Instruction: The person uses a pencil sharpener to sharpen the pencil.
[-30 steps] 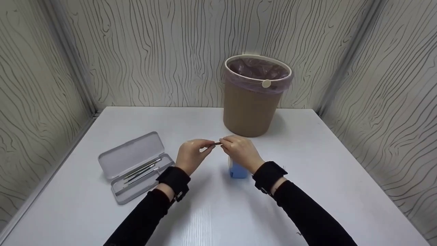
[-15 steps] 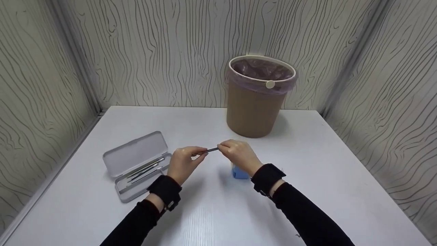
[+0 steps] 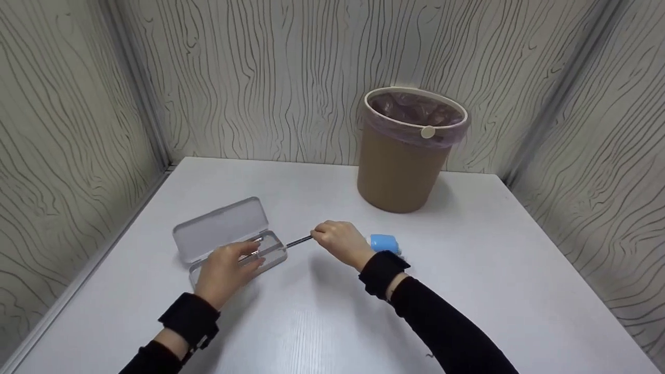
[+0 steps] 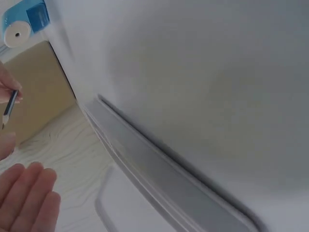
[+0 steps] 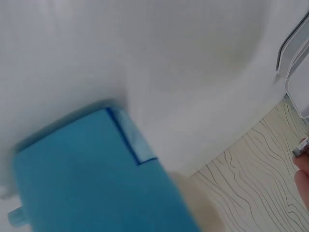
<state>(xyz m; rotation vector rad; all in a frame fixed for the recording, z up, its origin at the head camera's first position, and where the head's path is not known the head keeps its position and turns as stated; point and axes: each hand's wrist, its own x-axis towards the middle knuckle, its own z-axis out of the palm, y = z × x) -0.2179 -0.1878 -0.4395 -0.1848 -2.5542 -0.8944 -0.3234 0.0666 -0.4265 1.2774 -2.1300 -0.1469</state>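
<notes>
My right hand point(image 3: 343, 243) pinches a dark striped pencil point(image 3: 300, 241), its sharpened point point(image 4: 6, 120) toward the left hand. At the edge of the right wrist view, the pencil's blunt end point(image 5: 301, 146) sticks out by the fingertips. Over the open grey pencil case point(image 3: 221, 228) hovers my left hand point(image 3: 223, 270), thumb apart from nearly straight fingers, holding nothing. Pencils in the case point(image 3: 254, 253) are partly covered by that hand. Behind the right wrist stands a blue pencil sharpener point(image 3: 384, 243); its white round face with a hole point(image 4: 17, 34) shows in the left wrist view.
A brown bin point(image 3: 400, 171) with a purple liner stands at the back, right of centre. Patterned wall panels point(image 3: 291, 78) enclose the white table point(image 3: 311, 322) at the back and sides. A small dark scrap point(image 3: 429, 356) lies near the front.
The left hand has let go of the pencil and moved left and down over the case. The right hand, still pinching the pencil, has shifted left, uncovering more of the sharpener. The head view has turned left.
</notes>
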